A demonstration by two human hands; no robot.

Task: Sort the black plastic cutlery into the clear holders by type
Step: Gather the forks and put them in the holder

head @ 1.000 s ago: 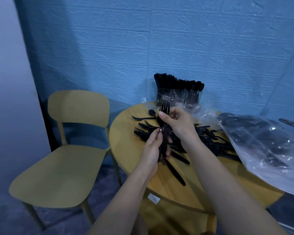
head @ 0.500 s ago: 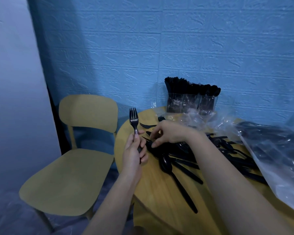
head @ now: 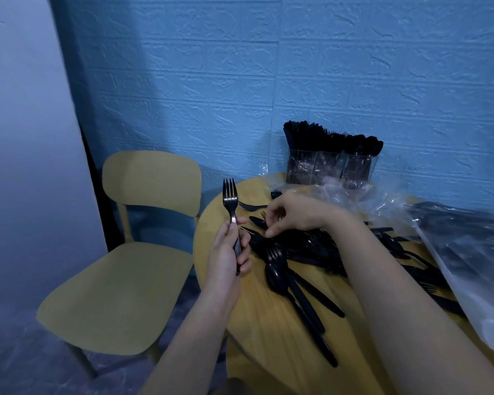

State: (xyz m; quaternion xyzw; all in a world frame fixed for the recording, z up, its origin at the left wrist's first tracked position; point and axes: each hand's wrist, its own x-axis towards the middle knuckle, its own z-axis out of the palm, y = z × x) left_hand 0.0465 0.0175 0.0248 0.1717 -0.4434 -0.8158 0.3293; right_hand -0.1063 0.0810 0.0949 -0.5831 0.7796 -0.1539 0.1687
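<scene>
A yellow chair (head: 120, 280) stands at the far left, just beside the left edge of the round wooden bench (head: 257, 323), with a blue brick-patterned wall (head: 268, 81) behind both. At that left edge the left hand (head: 226, 258) grips the handle of a black fork (head: 231, 201), fingers curled round it, the fork upright with its prongs pointing up and clear of the bench top. Just to its right the right hand (head: 294, 212) reaches down over the near end of the loose cutlery pile (head: 340, 252), its fingers bent and their tips touching or pinching a black piece at the top of the pile; which piece it is and whether it is truly gripped cannot be told. The pile spreads across the middle of the bench toward the right edge, forks, spoons and knives tangled together, with a spoon (head: 277, 276) and long handles lying toward the near edge. At the far edge, against the wall, the clear holders (head: 330, 166) stand side by side, packed with upright black cutlery. Crumpled clear wrapping (head: 351, 195) lies in front of them, and a big clear plastic bag (head: 474, 269) holding more black cutlery covers the right edge.
</scene>
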